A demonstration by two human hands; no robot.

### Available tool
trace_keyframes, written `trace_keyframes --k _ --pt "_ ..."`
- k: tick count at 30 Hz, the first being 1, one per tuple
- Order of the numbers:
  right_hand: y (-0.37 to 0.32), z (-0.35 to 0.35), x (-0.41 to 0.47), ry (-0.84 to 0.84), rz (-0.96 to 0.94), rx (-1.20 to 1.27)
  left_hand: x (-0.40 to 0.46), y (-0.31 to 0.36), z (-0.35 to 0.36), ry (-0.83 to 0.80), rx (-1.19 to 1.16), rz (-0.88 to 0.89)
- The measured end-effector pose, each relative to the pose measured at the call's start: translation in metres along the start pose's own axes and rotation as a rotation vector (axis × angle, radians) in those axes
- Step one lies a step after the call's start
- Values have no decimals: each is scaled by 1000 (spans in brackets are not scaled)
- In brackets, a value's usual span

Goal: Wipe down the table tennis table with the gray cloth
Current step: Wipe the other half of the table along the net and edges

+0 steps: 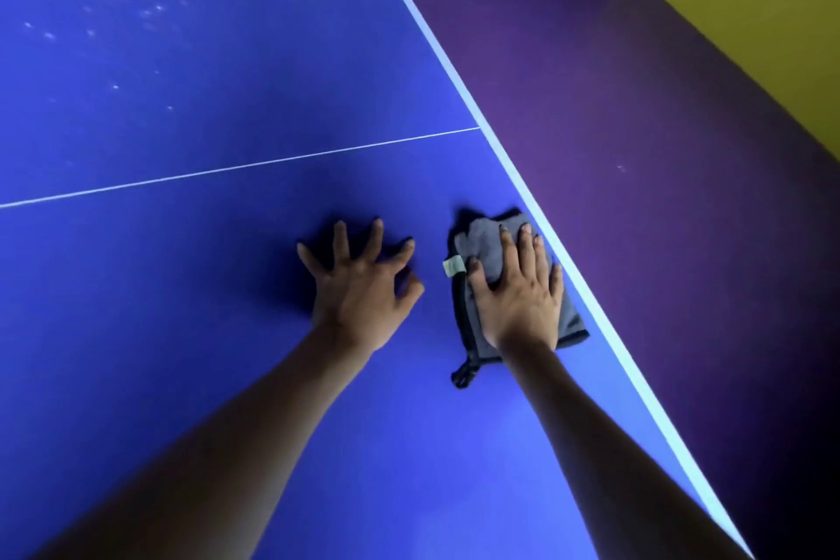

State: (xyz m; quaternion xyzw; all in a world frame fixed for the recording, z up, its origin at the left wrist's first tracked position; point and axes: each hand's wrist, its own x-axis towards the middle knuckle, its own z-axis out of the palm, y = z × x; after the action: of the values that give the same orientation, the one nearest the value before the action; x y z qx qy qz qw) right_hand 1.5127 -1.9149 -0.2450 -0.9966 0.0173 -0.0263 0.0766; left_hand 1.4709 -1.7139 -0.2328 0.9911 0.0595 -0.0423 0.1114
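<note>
The right hand (518,291) lies flat on the folded gray cloth (493,250), fingers straight and close together, pressing it to the blue table tennis table (227,286) rather than gripping it. The cloth sits right under that palm, its long axis running away from the person, almost parallel to the white edge line (586,300) just beside it on the right; a small white tag (452,265) pokes out at its left side. The left hand (359,277) rests on bare tabletop just left of the cloth, fingers spread, holding nothing. With the table edge hard by the cloth's right side, the unwiped surface, including pale specks (113,14) far up left, lies leftward and ahead, so the next stroke probably goes that way.
</note>
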Motion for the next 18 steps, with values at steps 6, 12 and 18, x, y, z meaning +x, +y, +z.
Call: trace_keyframes --k 6,12,18 --pt "-38 5 117 -66 -45 31 1 4 3 119 12 -3" --pt "-61 9 187 -109 -46 51 1 4 9 233 73 27" --pt "-50 6 181 -109 -109 64 2 3 5 263 47 25"
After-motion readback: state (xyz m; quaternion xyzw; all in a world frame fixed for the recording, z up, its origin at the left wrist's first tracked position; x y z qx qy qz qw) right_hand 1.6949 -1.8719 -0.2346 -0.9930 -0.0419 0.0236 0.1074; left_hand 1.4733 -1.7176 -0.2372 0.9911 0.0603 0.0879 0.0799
